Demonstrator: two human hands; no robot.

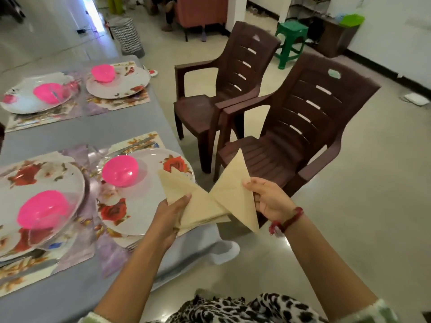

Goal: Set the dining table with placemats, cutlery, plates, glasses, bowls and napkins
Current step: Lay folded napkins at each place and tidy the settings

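1. My left hand (171, 212) grips a stack of folded beige napkins (200, 210), thumb on top and fingers curled underneath.
2. The stack hangs over the near right corner of the grey tabletop (93, 129), its upper point overlapping the rim of the closest plate (144, 201).
3. My right hand (270, 199) pinches a single napkin (233, 190), folded into a triangle, by its right edge.
4. That single napkin is held in the air just beside the stack, off the edge of the tabletop and in front of the nearer brown chair (303, 127).
5. A red thread band (289, 220) circles my right wrist.
6. The closest plate has a red rose pattern, carries a pink bowl (120, 170) and sits on a floral placemat (140, 139).
7. To its left lies a second rose plate (58, 178) with another pink bowl (43, 212); something clear sits against that bowl, too blurred to name.
8. Across the tabletop are two more settings: a far right plate (130, 82) with its bowl (102, 72), and a far left plate (25, 101) with its bowl (47, 92), each on a placemat.
9. A second brown chair (224, 89) stands beside the first, both close to the tabletop's right side.
10. A green stool (290, 40) stands behind them, near the wall.
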